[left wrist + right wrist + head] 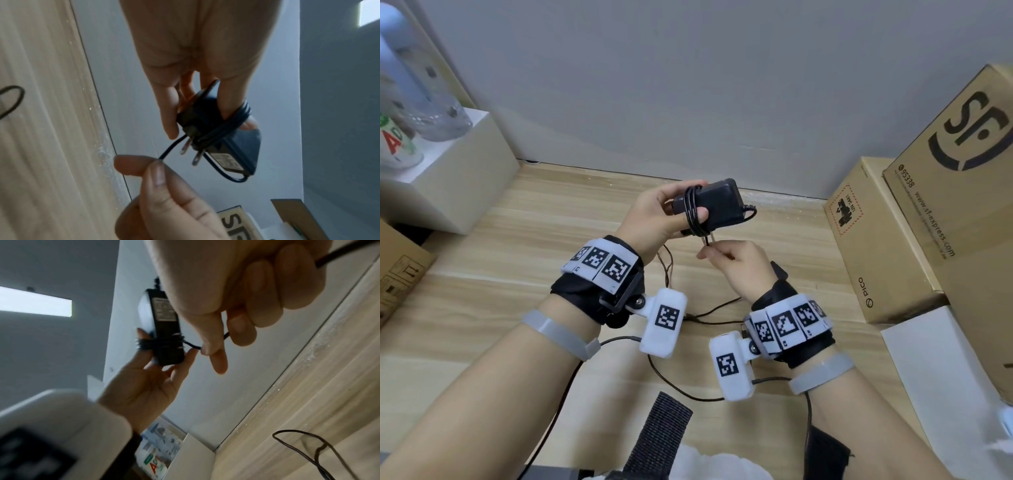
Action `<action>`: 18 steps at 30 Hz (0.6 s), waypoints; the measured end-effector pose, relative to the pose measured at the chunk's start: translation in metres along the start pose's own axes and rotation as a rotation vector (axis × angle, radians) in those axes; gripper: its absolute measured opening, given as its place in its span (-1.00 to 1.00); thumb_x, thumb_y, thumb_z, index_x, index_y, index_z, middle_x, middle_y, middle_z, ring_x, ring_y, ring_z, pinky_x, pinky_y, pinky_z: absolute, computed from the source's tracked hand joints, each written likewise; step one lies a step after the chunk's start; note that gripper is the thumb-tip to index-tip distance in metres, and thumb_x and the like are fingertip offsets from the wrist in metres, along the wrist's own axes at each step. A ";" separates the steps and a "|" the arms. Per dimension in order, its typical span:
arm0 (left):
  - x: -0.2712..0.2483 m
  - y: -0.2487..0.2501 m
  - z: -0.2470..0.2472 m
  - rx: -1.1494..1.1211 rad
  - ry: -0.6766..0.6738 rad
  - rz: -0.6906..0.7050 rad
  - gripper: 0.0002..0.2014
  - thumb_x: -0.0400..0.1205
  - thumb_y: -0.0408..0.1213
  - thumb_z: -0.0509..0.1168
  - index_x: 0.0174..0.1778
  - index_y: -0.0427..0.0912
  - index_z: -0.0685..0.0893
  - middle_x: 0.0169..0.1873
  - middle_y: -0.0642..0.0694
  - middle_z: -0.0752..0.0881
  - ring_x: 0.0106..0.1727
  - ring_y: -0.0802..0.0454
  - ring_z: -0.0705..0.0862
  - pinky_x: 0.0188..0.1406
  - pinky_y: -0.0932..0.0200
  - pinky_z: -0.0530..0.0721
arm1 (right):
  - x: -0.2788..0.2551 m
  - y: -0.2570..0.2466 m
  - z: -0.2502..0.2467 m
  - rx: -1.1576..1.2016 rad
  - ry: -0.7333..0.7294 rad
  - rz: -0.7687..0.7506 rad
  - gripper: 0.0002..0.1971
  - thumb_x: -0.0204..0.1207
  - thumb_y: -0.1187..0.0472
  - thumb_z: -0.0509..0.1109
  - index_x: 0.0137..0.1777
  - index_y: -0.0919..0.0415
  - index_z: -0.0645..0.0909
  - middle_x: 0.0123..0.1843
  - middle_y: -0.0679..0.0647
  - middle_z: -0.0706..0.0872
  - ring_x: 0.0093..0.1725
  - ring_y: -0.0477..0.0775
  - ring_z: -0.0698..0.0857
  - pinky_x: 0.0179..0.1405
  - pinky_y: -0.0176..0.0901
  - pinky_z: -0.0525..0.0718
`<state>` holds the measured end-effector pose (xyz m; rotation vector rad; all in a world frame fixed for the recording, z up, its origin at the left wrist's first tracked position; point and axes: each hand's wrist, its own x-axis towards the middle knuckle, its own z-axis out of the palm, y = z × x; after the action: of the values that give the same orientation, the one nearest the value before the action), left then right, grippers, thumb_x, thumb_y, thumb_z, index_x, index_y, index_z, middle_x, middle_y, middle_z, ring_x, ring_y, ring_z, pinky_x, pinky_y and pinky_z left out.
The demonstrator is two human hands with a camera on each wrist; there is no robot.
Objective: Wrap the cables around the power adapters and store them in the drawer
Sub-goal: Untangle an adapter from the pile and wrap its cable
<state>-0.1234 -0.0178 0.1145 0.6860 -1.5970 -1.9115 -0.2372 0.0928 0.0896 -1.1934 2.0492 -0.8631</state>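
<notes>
My left hand (pixel 654 216) holds a black power adapter (pixel 717 205) above the wooden table, fingers and thumb curled round its plug end. Several turns of its black cable (pixel 692 212) circle the adapter's body. In the left wrist view the adapter (pixel 236 142) shows two metal prongs (pixel 197 158) below the wrapped cable (pixel 224 128). Just below it, my right hand (pixel 726 260) pinches the free run of cable (pixel 168 149) between thumb and forefinger. The right wrist view shows the adapter (pixel 166 327) with my right hand (pixel 211 344) pinching the cable beside it.
Loose thin cable (pixel 709 311) trails on the wooden table (pixel 482 274) under my wrists. Cardboard boxes (pixel 876 246) stand at the right, a white box (pixel 452 178) with bottles at the back left. A grey wall (pixel 688 85) closes the back.
</notes>
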 end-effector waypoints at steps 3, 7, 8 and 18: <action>0.000 -0.001 -0.001 0.083 0.034 0.020 -0.62 0.43 -0.53 0.44 0.09 -0.07 0.63 -0.11 -0.04 0.68 -0.14 0.10 0.66 -0.34 0.31 0.69 | -0.006 -0.004 0.001 -0.054 0.020 -0.027 -0.78 0.58 0.05 0.24 -0.05 -0.04 0.75 0.00 0.05 0.80 0.10 0.07 0.66 0.17 -0.02 0.58; 0.001 -0.006 -0.003 0.185 0.068 0.053 -0.61 0.42 -0.54 0.44 0.08 -0.05 0.63 -0.02 -0.08 0.68 -0.05 0.11 0.65 -0.18 0.21 0.76 | -0.009 -0.010 0.002 -0.104 0.019 -0.043 -0.78 0.58 0.03 0.26 -0.04 -0.04 0.76 -0.22 0.04 0.76 -0.08 0.09 0.65 -0.05 -0.06 0.57; 0.002 -0.009 -0.004 0.244 0.086 0.067 -0.60 0.41 -0.51 0.46 0.09 -0.04 0.64 0.04 -0.12 0.67 -0.02 0.12 0.64 -0.09 0.22 0.74 | -0.010 -0.011 0.002 -0.115 0.014 -0.053 -0.79 0.57 0.04 0.27 -0.05 -0.03 0.76 -0.29 -0.01 0.72 -0.12 0.07 0.63 -0.10 -0.09 0.55; 0.000 -0.017 -0.003 0.823 0.046 0.128 -0.53 0.26 -0.37 0.59 0.11 -0.10 0.73 -0.02 0.00 0.66 -0.02 0.09 0.62 -0.05 0.46 0.51 | -0.006 -0.028 -0.016 -0.149 0.171 -0.179 -0.86 0.28 -0.06 0.53 -0.30 -0.02 0.76 -0.36 -0.14 0.71 -0.20 -0.02 0.68 -0.13 -0.03 0.66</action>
<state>-0.1223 -0.0177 0.0972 0.8980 -2.3310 -1.0857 -0.2335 0.0909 0.1223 -1.4460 2.2005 -0.9379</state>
